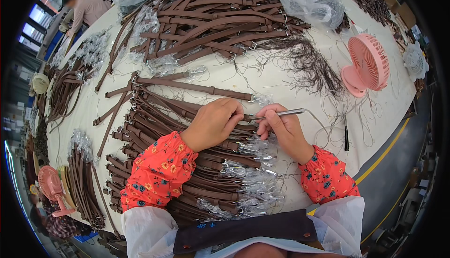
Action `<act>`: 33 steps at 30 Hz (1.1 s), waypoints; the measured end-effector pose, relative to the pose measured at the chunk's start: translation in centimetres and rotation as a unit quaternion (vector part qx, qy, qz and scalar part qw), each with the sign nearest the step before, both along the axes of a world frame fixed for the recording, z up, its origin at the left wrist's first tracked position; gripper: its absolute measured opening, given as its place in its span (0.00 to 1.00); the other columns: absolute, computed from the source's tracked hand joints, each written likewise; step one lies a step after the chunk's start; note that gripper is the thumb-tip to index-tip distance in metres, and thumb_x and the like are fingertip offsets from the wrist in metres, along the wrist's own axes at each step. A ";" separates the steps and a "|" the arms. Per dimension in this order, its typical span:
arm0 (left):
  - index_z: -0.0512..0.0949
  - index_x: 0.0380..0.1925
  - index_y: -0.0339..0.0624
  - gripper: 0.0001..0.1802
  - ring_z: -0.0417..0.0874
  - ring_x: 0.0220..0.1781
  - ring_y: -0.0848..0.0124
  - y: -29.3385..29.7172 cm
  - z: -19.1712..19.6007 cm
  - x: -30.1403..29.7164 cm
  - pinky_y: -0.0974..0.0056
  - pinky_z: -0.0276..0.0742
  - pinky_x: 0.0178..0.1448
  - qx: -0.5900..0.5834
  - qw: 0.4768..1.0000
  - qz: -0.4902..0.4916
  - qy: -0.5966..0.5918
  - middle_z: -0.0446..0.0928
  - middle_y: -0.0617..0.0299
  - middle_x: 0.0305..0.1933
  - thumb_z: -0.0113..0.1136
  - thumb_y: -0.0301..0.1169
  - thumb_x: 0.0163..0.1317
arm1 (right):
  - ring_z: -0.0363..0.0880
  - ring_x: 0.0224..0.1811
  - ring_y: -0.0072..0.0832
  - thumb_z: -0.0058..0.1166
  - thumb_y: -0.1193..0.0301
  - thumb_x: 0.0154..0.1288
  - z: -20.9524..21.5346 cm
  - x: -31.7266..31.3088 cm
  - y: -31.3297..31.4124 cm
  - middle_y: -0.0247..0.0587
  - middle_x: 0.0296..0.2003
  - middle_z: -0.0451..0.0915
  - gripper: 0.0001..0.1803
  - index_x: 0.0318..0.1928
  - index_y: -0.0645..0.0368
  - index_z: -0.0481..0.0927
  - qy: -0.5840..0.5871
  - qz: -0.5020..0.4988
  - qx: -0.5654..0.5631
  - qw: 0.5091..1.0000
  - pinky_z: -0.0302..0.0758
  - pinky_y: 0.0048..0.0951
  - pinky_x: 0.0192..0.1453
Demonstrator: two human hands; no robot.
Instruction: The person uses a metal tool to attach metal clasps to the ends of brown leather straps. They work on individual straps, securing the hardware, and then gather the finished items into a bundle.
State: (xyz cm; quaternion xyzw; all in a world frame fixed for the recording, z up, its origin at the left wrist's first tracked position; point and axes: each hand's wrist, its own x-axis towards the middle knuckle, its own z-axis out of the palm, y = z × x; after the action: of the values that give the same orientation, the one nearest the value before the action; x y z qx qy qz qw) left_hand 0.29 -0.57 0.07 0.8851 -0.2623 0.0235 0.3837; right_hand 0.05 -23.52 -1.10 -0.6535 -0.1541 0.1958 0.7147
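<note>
My left hand [212, 124] is closed in a pinch on a brown strap, close to its end. Just right of it, my right hand [285, 132] grips a slim silver pen-shaped tool [293, 112] between thumb and fingers. From the tool's outer end a thin cable [320, 123] trails away. Its tip points at the strap end, though my fingers hide the exact contact. Under both hands lies a long row of brown straps [154, 126], with metal clasps in clear plastic wrap [258, 183] at their right ends.
A heap of more straps [220, 24] lies on the far side beside a clear plastic bag [309, 0]. Loose dark threads [321, 66] spread toward a pink fan [368, 63]. A black pen-like tool [346, 134] lies at the right. Another person [89, 10] bends over at the far left.
</note>
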 end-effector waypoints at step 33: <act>0.77 0.36 0.37 0.08 0.79 0.33 0.55 0.3 -1.4 0.0 0.58 0.75 0.37 -0.004 1.000 0.025 0.006 0.77 0.52 0.32 0.62 0.30 0.61 | 0.79 0.28 0.24 0.37 0.62 0.81 0.2 -0.4 -0.2 0.43 0.34 0.79 0.17 0.53 0.65 0.70 -0.009 -0.033 0.053 0.998 0.76 0.24 0.38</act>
State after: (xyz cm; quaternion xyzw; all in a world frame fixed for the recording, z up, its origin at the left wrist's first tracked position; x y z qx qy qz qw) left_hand 0.25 -0.30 -1.36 0.8900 -0.2376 0.0285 0.3881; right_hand -0.36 -23.70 -0.93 -0.6210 -0.1492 0.1581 0.7531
